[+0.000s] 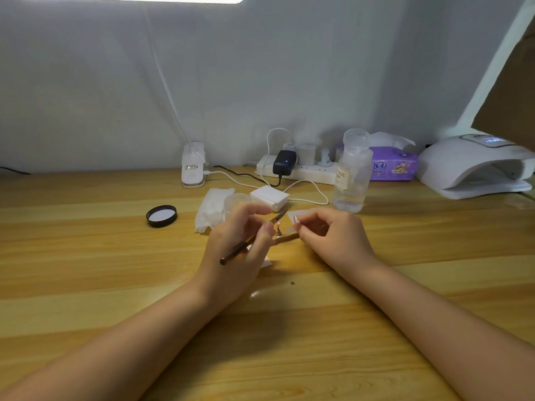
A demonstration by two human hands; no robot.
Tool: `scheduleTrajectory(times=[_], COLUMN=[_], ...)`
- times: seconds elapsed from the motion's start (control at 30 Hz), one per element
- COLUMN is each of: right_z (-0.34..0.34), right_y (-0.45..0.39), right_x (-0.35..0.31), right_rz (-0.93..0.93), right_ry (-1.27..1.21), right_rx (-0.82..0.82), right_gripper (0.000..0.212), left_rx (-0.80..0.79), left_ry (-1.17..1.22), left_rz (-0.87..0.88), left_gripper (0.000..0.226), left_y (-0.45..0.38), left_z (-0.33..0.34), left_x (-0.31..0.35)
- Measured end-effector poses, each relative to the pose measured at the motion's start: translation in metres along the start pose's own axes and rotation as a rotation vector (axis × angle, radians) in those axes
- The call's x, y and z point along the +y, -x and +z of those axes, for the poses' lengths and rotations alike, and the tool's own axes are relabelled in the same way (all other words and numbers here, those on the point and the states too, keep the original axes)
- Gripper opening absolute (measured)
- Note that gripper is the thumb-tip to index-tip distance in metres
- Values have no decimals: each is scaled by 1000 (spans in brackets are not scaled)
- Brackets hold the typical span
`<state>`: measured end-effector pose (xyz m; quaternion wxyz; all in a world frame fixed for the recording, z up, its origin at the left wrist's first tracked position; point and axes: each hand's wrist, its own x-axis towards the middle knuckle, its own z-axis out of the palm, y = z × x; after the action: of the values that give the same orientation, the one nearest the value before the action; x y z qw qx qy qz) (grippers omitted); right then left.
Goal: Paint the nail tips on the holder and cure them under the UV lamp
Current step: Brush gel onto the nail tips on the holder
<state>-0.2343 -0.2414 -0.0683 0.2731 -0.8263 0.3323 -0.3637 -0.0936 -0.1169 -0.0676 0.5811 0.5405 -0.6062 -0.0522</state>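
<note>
At the table's middle, my left hand [237, 244] grips a dark-handled nail brush [231, 254], its tip pointing up and right toward a small gold nail tip holder [282, 237] standing on the wood. My right hand [333, 235] is just right of the holder, fingers curled and pinching a small thing at the fingertips; what it is cannot be made out. The white UV lamp [474, 166] sits at the far right back, its display lit. Any nail tips on the holder are too small to tell.
A black lid [161, 216], folded white tissue [210, 209], a small clear jar [236, 201] and a stack of white pads [269, 197] lie behind my hands. A clear pump bottle [351, 175], power strip [304, 170], purple tissue pack [393, 166] and clip lamp base [193, 166] line the back.
</note>
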Motion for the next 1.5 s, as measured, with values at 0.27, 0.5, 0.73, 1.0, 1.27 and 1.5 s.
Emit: scheduleTrajectory(times=[0.27,0.5,0.73,1.0,1.27,1.5], right_z=[-3,-4,-4,-4,-3,-3], right_y=[1,2,0,0,1,1], right_x=[-3,-4,-2,-2,-1,-2], right_rz=[1,3,25,-29,-23,-25], right_ry=[-123,-149,-169,-116,-94,-138], right_rx=[8,8,16,16,8,-5], right_gripper=[15,22,18,19,14,10], left_rx=[-4,-20,19,18,16,15], left_ry=[-54,20,72,-19,66,53], left_rz=[97,41,8,75,-9,12], left_gripper=[18,26,19,24,18,15], left_y=[1,1,3,0,2,0], left_z=[0,0,0,1,-1,0], left_x=[3,0,1,-1,0,1])
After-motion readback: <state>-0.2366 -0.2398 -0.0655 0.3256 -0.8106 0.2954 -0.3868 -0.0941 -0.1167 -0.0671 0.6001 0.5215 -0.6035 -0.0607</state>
